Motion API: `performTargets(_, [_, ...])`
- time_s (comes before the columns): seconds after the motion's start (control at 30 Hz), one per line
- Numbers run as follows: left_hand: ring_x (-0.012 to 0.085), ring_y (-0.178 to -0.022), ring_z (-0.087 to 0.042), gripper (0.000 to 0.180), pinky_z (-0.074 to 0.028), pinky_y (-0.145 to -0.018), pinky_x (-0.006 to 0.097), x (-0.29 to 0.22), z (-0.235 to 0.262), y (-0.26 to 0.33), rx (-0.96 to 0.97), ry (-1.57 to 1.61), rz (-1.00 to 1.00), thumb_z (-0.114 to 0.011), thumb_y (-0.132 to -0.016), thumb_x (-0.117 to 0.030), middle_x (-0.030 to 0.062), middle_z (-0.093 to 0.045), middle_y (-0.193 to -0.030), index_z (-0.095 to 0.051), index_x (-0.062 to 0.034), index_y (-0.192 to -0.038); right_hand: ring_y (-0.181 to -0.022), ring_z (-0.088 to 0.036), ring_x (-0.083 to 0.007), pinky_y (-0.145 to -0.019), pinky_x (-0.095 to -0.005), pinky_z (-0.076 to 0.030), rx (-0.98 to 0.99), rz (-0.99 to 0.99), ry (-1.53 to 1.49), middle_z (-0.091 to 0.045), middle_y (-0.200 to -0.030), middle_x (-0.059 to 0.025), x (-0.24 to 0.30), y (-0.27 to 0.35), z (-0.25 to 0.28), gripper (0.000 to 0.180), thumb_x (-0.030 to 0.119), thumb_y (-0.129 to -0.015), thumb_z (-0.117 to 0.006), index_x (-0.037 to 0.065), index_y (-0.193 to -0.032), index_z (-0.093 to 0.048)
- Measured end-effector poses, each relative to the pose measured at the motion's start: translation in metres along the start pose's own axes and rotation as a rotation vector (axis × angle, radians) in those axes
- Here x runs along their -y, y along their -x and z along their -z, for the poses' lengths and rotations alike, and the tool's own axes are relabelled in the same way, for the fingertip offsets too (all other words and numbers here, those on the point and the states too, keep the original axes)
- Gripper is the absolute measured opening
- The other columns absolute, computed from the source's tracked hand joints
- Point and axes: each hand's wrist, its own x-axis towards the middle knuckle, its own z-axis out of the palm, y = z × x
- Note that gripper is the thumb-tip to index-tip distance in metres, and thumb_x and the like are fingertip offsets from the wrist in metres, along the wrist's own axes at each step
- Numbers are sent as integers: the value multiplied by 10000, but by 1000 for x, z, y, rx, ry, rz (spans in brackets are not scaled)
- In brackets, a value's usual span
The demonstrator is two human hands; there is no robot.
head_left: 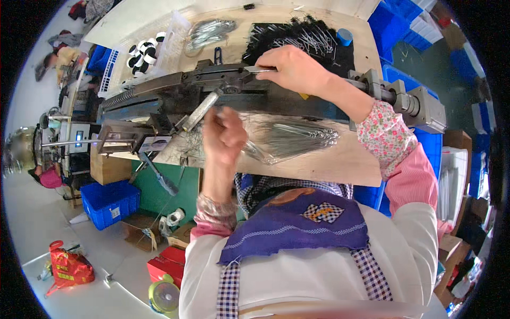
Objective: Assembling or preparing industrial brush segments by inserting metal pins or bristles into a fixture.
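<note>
- Pale wooden bench (pixel 345 166) spreads on both sides of the machine (pixel 287 103), a long dark metal rig running left to right.
- At the machine's top, on its far side, a flat strip (pixel 259 69) lies leftward from the right hand (pixel 295 69), long axis roughly along the machine; thumb and fingers pinch it. Whether it is loose or part of the machine, I cannot tell.
- On the machine's near side, the left hand (pixel 226 135) is curled and blurred, just beside a slanted pale bar (pixel 202 111); I cannot tell if it grips anything. The right hand is nearer the strip.
- Wires (pixel 303 137) lie bunched on the machine's near side.
- Beyond the machine: dark bristly wires (pixel 313 42) heaped on a black mat (pixel 344 63); further left, a clear basket (pixel 172 45) holding black-and-white rolls (pixel 142 57).
- Below the machine's left end: a blue bin (pixel 110 207), contents unclear.
</note>
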Motion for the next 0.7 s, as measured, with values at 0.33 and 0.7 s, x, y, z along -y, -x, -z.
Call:
performTargets(0.33, [76, -477, -489, 200, -397, -431, 232, 34, -9, -33, -242, -1356, -581, -630, -880, -197, 22, -547, -597, -565, -9, -893, -825, -616, -339, -742, -429, -497, 9, -22, 19, -629, -840, -131, 7, -13, 1, 182, 180, -792, -639, 43, -908, -667])
performTargets(0.7, [67, -404, -335, 328, -240, -384, 224, -84, 67, 57, -717, -643, -579, -592, -922, -307, 4, -498, -592, -662, 11, -955, -901, -583, -412, -670, -472, -495, 100, -642, 474, -509, -1094, -199, -18, 75, -37, 244, 196, -907, -560, 38, -1066, -464])
